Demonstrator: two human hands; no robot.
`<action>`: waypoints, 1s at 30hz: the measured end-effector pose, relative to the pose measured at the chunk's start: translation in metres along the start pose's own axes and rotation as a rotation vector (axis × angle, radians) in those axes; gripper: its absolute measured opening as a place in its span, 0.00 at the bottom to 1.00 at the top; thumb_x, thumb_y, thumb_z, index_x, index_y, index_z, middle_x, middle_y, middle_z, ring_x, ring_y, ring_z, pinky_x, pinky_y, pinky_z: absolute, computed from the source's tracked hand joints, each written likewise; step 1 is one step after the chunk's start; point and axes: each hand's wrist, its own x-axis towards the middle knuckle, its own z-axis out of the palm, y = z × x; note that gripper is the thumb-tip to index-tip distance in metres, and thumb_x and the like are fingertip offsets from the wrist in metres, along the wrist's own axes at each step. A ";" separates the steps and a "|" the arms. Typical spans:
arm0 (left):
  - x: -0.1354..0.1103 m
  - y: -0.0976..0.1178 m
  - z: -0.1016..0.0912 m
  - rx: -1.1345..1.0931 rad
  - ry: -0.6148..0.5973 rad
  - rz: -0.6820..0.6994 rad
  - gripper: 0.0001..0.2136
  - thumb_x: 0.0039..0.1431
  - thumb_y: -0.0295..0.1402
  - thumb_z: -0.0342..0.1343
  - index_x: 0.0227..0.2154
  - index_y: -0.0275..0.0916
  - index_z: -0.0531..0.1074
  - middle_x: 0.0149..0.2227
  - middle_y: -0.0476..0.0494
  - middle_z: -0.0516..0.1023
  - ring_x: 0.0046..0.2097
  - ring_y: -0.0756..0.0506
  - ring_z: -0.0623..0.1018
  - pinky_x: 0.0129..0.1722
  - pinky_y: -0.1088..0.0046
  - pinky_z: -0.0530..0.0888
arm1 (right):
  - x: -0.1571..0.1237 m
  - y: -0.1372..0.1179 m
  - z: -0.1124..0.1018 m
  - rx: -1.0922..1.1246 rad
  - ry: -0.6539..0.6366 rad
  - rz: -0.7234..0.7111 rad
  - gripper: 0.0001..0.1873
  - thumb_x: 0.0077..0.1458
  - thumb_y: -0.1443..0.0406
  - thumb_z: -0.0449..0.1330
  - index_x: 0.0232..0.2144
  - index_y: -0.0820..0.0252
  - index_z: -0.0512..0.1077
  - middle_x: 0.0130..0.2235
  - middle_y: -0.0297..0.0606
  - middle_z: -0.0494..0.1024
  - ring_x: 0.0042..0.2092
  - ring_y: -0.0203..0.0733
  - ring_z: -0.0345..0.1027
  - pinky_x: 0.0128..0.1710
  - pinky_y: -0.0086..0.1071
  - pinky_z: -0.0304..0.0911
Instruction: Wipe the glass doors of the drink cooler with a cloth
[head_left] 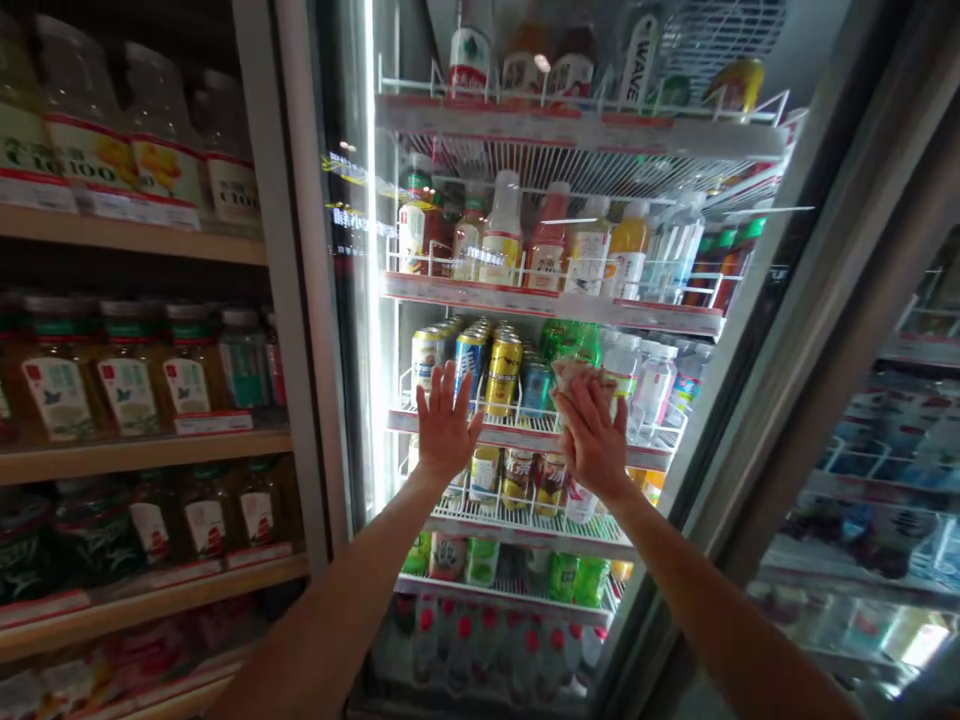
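Observation:
Both arms reach forward to the glass door (pixel 352 330) of a lit drinks fridge, which carries bright reflections. My left hand (pixel 445 428) is raised with fingers spread and palm toward the glass, apparently resting on it, holding nothing. To its right, my right hand (pixel 595 435) presses a crumpled pale cloth (pixel 574 372) against the door. The fingers cover much of the cloth. Behind the glass, a gold can (pixel 503 372) and blue cans stand on a wire shelf between the two hands, and green bottles show behind the cloth.
Bottles and cans fill several fridge shelves (pixel 555 305). Wooden shelves (pixel 142 440) with bottled drinks stand on the left. A metal door frame (pixel 795 385) runs along the right, and another stocked fridge (pixel 885 450) lies beyond it.

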 end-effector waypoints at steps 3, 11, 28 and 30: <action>0.000 -0.002 0.001 -0.003 0.014 0.005 0.32 0.62 0.37 0.46 0.64 0.42 0.37 0.67 0.37 0.41 0.67 0.39 0.43 0.64 0.49 0.45 | 0.004 0.016 -0.005 -0.095 0.210 0.272 0.31 0.57 0.66 0.50 0.63 0.53 0.51 0.66 0.43 0.51 0.66 0.55 0.44 0.61 0.58 0.39; 0.001 0.000 0.000 -0.004 0.051 0.024 0.34 0.61 0.41 0.48 0.64 0.41 0.37 0.67 0.36 0.41 0.67 0.38 0.42 0.63 0.50 0.45 | -0.013 0.006 -0.004 -0.112 0.075 0.127 0.31 0.58 0.67 0.49 0.63 0.52 0.50 0.65 0.42 0.54 0.65 0.49 0.46 0.62 0.51 0.43; 0.000 0.008 0.000 0.026 0.080 0.002 0.35 0.61 0.41 0.48 0.64 0.40 0.37 0.66 0.33 0.45 0.67 0.38 0.43 0.63 0.49 0.46 | -0.048 0.025 -0.014 -0.205 0.322 0.447 0.32 0.59 0.70 0.47 0.65 0.57 0.46 0.67 0.45 0.43 0.66 0.53 0.41 0.60 0.54 0.48; 0.000 0.009 0.000 0.023 0.088 -0.009 0.35 0.61 0.40 0.48 0.64 0.40 0.37 0.66 0.32 0.45 0.67 0.38 0.43 0.63 0.49 0.47 | -0.052 0.011 -0.010 -0.132 0.236 0.364 0.33 0.58 0.70 0.47 0.65 0.58 0.45 0.67 0.44 0.43 0.66 0.54 0.40 0.60 0.54 0.49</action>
